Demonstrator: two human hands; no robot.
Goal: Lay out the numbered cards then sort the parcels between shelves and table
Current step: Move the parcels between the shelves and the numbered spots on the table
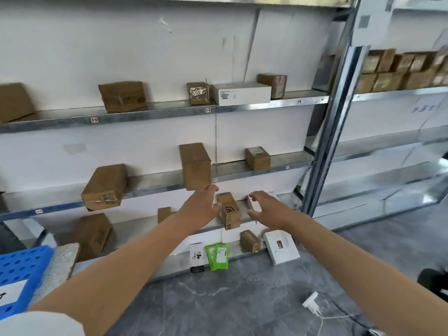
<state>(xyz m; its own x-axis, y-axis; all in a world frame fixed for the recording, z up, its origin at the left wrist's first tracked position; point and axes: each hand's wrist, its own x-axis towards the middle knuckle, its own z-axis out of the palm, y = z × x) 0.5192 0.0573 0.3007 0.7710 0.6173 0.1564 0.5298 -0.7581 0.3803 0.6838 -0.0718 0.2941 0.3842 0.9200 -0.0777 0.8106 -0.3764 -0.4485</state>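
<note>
Both arms reach in. The left hand [201, 209] and right hand [263, 209] flank a small brown box [231, 215] standing on the lower shelf [135, 230], one on each side. The fingers are spread and released, not closed on it. More boxes [194, 166] sit on the shelves above.

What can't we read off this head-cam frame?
Head view:
Shelf-edge tags: too small, numbers unreadable.
Brown box: mostly hidden by the left forearm.
White item: covered by right hand.
Blue crate: cut off by the left edge.
Left hand touching SF box? Cannot tell.
</note>
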